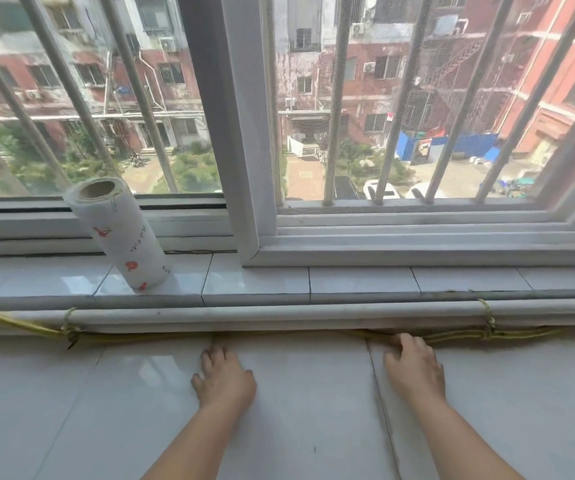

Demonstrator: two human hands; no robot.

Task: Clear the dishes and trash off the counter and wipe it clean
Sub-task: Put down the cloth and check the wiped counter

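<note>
Both hands lie flat on a white tiled surface [71,410] below a window. My left hand [224,377] rests palm down near the middle, fingers pointing toward the window, holding nothing. My right hand [414,367] also rests palm down, its fingertips reaching the yellow rope [279,336] at the foot of the sill. A roll of paper towels [123,237] with red prints stands upright on the tiled window sill [348,282], up and to the left of my left hand. No dishes or trash are in sight.
A white pipe [279,315] runs along under the sill, tied with the yellow rope at two knots. The window frame [244,133] and outer metal bars [334,98] close off the far side. Buildings and a courtyard lie outside.
</note>
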